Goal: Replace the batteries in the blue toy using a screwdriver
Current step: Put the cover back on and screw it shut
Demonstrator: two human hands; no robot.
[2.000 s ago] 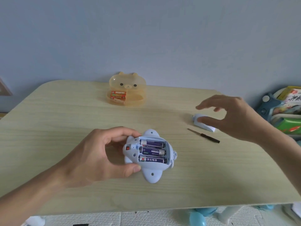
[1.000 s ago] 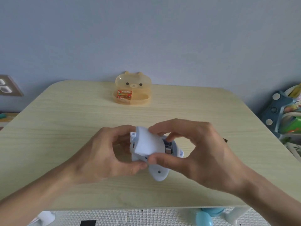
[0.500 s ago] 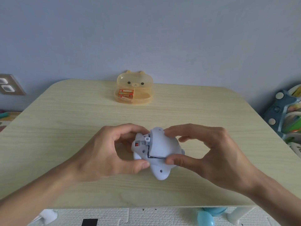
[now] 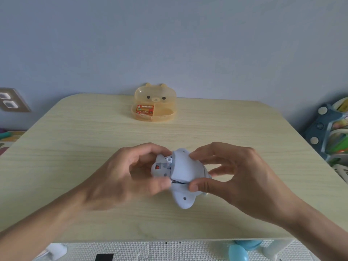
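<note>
The pale blue toy lies belly up at the middle of the wooden table. My left hand grips its left end, where a small red switch shows. My right hand pinches the curved battery cover with thumb and fingers and holds it over the battery bay. The cover sits slightly ajar at its near left corner, where a bit of a battery shows in the gap. The screwdriver is hidden behind my right hand.
An orange bear-shaped box stands open at the table's far edge with orange batteries inside. A toy shelf is beyond the right edge. A wall socket is at the left. Blue objects lie on the floor mat.
My right hand picked the cover up from the table's right side, carried it to the toy and set it over the batteries. My left hand kept its hold on the toy.
</note>
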